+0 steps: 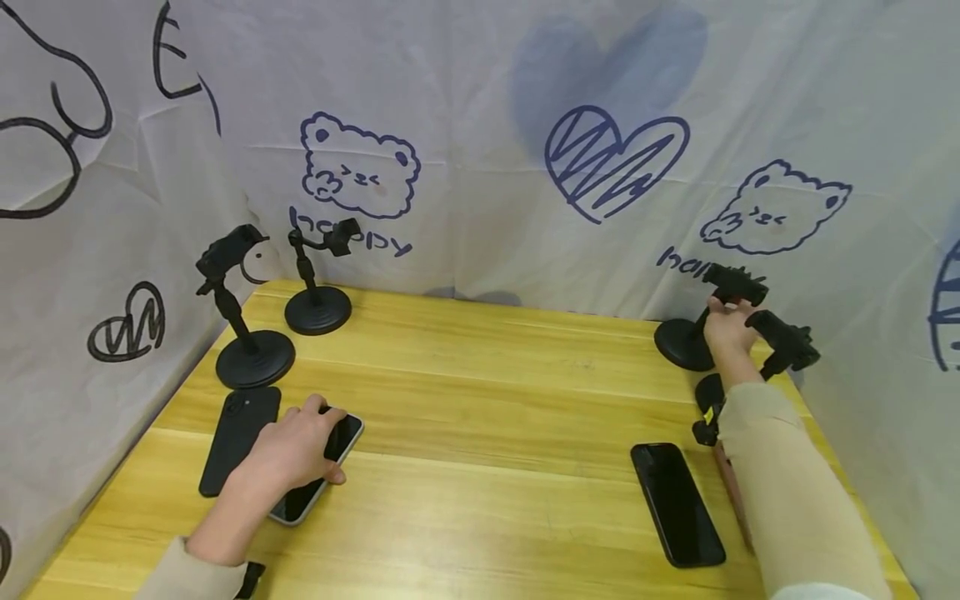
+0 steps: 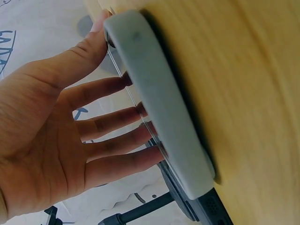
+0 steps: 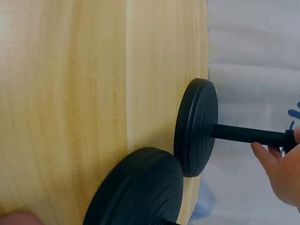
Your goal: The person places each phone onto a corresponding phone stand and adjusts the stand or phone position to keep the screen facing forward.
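My left hand (image 1: 296, 446) rests over a silver-edged phone (image 1: 347, 433) lying face up on the table. In the left wrist view, the fingers of my left hand (image 2: 61, 126) reach almost straight to the glass of this phone (image 2: 159, 108), with the thumb at one corner. At the right back, my right hand (image 1: 731, 333) holds the upper post of a black phone stand (image 1: 682, 346). The right wrist view shows my right hand (image 3: 283, 173) with thumb and fingers around the post (image 3: 248, 134), above the round base (image 3: 197, 126).
A dark phone (image 1: 240, 437) lies left of my left hand; another black phone (image 1: 678, 504) lies at right. Two black stands (image 1: 255, 358) (image 1: 318, 310) stand at the left back. A second right-hand stand (image 1: 783, 342) is partly behind my sleeve. Printed cloth (image 1: 480, 167) hangs behind the table.
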